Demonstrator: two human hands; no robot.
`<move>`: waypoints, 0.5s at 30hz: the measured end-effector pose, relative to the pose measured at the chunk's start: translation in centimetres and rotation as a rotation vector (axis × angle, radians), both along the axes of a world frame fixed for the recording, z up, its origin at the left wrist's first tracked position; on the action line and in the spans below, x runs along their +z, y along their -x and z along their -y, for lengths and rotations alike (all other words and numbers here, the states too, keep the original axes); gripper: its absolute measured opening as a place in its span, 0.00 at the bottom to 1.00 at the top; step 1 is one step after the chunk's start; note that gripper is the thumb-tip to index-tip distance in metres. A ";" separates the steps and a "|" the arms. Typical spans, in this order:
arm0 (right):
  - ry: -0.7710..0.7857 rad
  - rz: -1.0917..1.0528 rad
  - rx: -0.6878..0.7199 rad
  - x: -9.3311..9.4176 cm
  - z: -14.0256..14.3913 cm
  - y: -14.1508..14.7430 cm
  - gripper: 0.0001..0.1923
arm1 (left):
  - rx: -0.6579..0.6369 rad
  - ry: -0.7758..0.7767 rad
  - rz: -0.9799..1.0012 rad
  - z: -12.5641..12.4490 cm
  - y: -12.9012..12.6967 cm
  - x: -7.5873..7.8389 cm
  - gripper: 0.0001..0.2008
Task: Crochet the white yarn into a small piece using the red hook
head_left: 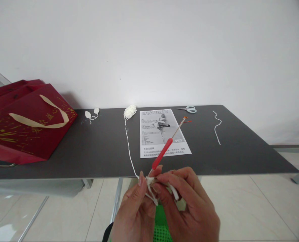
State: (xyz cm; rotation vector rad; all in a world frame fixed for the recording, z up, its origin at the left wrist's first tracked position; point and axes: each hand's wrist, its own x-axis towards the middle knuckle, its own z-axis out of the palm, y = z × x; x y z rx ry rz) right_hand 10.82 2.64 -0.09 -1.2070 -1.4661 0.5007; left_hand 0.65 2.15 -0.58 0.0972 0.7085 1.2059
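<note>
Table centre blocked by sheet point(164, 133) & yarn strand point(129, 148); bag point(28, 124) fills left

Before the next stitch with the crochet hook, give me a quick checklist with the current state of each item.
1. Crochet hook gripped: ok, red handle held by the right hand.
2. White crochet piece pinched by the left hand: ok.
3. Yarn strand running free to the yarn ball: ok, no snag visible on the table.
4. Hook tip caught in a loop: cannot tell, fingers cover it.
5. Pattern sheet in view: ok, flat on the table.
6. Scissors to hand: ok, at the far edge.
</note>
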 end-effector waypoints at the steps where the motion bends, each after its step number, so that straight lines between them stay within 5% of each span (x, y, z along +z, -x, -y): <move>1: 0.001 0.003 -0.002 0.0 0.0 0.0 0.07 | 0.000 0.002 0.001 0.0 0.0 0.0 0.13; 15: 0.031 -0.020 -0.002 0.0 0.0 0.1 0.07 | 0.030 0.019 0.012 0.0 -0.2 -0.4 0.11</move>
